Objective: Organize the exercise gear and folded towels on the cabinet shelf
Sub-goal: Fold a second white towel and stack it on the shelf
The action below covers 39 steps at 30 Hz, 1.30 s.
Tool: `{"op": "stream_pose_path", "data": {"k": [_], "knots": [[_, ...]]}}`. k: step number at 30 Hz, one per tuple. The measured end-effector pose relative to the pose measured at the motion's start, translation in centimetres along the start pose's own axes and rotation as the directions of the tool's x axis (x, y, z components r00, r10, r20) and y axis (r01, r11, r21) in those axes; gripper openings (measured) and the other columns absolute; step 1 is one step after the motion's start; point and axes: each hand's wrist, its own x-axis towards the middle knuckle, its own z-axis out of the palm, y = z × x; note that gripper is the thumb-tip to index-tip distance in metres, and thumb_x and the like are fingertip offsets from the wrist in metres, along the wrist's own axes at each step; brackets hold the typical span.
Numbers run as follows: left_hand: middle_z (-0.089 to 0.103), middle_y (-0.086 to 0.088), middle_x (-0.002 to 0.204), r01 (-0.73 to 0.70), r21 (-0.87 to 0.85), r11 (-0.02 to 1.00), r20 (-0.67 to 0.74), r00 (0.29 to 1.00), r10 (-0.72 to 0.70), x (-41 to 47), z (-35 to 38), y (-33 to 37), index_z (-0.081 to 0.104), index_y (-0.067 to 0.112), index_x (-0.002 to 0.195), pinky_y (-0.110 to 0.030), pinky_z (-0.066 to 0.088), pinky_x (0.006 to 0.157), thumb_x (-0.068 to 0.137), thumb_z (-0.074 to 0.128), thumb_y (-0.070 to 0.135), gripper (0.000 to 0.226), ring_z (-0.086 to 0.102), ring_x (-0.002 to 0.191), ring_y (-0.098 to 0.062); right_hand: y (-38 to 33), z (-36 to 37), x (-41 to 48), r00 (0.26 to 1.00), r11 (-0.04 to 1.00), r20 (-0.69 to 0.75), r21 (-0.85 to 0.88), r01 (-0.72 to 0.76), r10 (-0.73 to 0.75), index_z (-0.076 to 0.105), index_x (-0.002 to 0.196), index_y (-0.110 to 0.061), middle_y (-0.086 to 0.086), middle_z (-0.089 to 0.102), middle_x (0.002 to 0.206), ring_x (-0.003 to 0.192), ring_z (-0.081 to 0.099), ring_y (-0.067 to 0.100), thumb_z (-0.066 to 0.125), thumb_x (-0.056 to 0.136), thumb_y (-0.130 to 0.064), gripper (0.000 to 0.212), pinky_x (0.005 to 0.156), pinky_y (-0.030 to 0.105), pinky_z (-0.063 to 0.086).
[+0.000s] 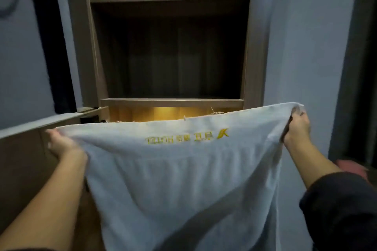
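Note:
A white towel [183, 179] with yellow embroidered lettering hangs spread out in front of me, stretched by its top edge. My left hand [61, 144] grips the towel's upper left corner. My right hand [297, 128] pinches the upper right corner, held a little higher. Behind the towel stands the tall brown cabinet [171, 47], its shelves dark and bare as far as I can see. A shelf edge [171, 102] runs just above the towel's top, with a warm yellow light glowing below it. The towel hides the cabinet's lower part.
A brown open cabinet door [22, 159] juts out at the left, close to my left forearm. Pale walls flank the cabinet on both sides. Something pink [350, 167] lies low at the right, near a dark doorway.

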Motion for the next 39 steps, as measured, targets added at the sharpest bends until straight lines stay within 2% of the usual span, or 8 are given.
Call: {"op": "stream_pose_path", "data": {"k": [3, 7, 13, 19, 25, 30, 35, 39], "knots": [[0.05, 0.012, 0.067, 0.215, -0.067, 0.974, 0.281, 0.941, -0.189, -2.1, 1.1, 0.7, 0.05, 0.027, 0.075, -0.014, 0.039, 0.039, 0.098, 0.041, 0.055, 0.038, 0.05, 0.061, -0.006, -1.7, 1.3, -1.8, 0.916, 0.96, 0.332, 0.083, -0.267, 0.226, 0.066, 0.085, -0.016, 0.002, 0.071, 0.081, 0.078, 0.07, 0.018, 0.041, 0.099, -0.053, 0.047, 0.07, 0.03, 0.059], [0.019, 0.007, 0.044, 0.328, -0.128, 0.936, 0.807, 0.583, -0.094, -7.2, 2.9, 0.6, 0.041, 0.019, 0.044, -0.026, -0.002, 0.046, 0.09, 0.033, 0.045, 0.053, 0.011, 0.044, -0.01, -2.0, 4.5, -5.9, 0.718, 0.929, 0.632, -0.006, -0.371, 0.291, 0.071, 0.08, -0.023, 0.0, 0.068, 0.068, 0.064, 0.07, 0.016, 0.039, 0.1, -0.051, 0.047, 0.063, 0.03, 0.059], [0.039, 0.003, 0.044, 0.311, 0.094, 0.946, 0.943, 0.278, -0.185, -14.9, 4.9, 0.0, 0.052, 0.018, 0.046, -0.016, 0.036, 0.04, 0.105, 0.012, 0.045, 0.076, 0.038, 0.036, -0.01, -0.8, 8.6, -11.5, 0.508, 0.939, 0.817, -0.114, -0.324, 0.274, 0.06, 0.097, -0.018, 0.002, 0.063, 0.074, 0.064, 0.067, 0.012, 0.041, 0.103, -0.037, 0.028, 0.058, 0.025, 0.056], [0.04, 0.001, 0.048, 0.181, 0.08, 0.98, 0.99, 0.096, -0.099, -20.7, 5.0, 0.7, 0.053, 0.02, 0.047, -0.022, 0.031, 0.046, 0.102, 0.011, 0.041, 0.072, 0.035, 0.042, -0.011, -2.9, 10.4, -15.9, 0.242, 0.975, 0.949, -0.172, -0.138, 0.201, 0.058, 0.092, -0.019, 0.0, 0.058, 0.078, 0.065, 0.06, 0.008, 0.065, 0.088, -0.047, 0.029, 0.059, 0.02, 0.05], [0.055, -0.001, 0.066, 0.223, 0.008, 0.975, 0.997, 0.07, -0.025, -24.6, 3.0, 0.2, 0.055, 0.014, 0.071, -0.022, 0.051, 0.065, 0.088, 0.031, 0.052, 0.048, 0.058, 0.065, -0.012, -3.4, 10.3, -20.1, 0.28, 0.952, 0.959, -0.129, 0.278, 0.048, 0.066, 0.094, -0.025, -0.011, 0.064, 0.091, 0.087, 0.062, 0.008, 0.056, 0.093, -0.022, 0.011, 0.075, 0.02, 0.052], [0.055, 0.0, 0.073, 0.152, 0.024, 0.988, 0.987, 0.154, -0.047, -25.7, 1.9, -1.4, 0.059, 0.018, 0.079, -0.029, 0.045, 0.071, 0.088, 0.033, 0.054, 0.045, 0.056, 0.073, -0.014, -1.6, 8.9, -21.4, 0.39, 0.956, 0.92, -0.077, 0.282, -0.041, 0.069, 0.091, -0.023, -0.002, 0.067, 0.09, 0.087, 0.063, 0.023, 0.07, 0.079, -0.028, 0.013, 0.075, 0.032, 0.054], [0.05, 0.003, 0.135, -0.101, 0.061, 0.993, 0.957, 0.289, -0.029, -26.2, 1.2, -3.8, 0.041, 0.025, 0.135, -0.035, 0.05, 0.1, 0.094, 0.03, 0.058, 0.053, 0.056, 0.121, -0.014, 1.3, 7.4, -20.9, 0.471, 0.944, 0.882, -0.168, 0.285, 0.015, 0.063, 0.103, -0.034, 0.005, 0.062, 0.1, 0.094, 0.061, 0.029, 0.075, 0.083, -0.026, 0.025, 0.082, 0.04, 0.056], [0.028, 0.026, 0.141, -0.271, 0.094, 0.958, 0.924, 0.382, 0.018, -26.5, 1.2, -5.4, 0.023, 0.034, 0.144, -0.006, 0.035, 0.093, 0.094, 0.026, 0.057, 0.056, 0.035, 0.119, 0.019, 3.2, 6.6, -20.0, 0.465, 0.939, 0.871, -0.278, 0.202, 0.159, 0.069, 0.1, -0.04, -0.002, 0.066, 0.101, 0.097, 0.061, 0.019, 0.07, 0.08, -0.037, 0.02, 0.084, 0.031, 0.055]]}}
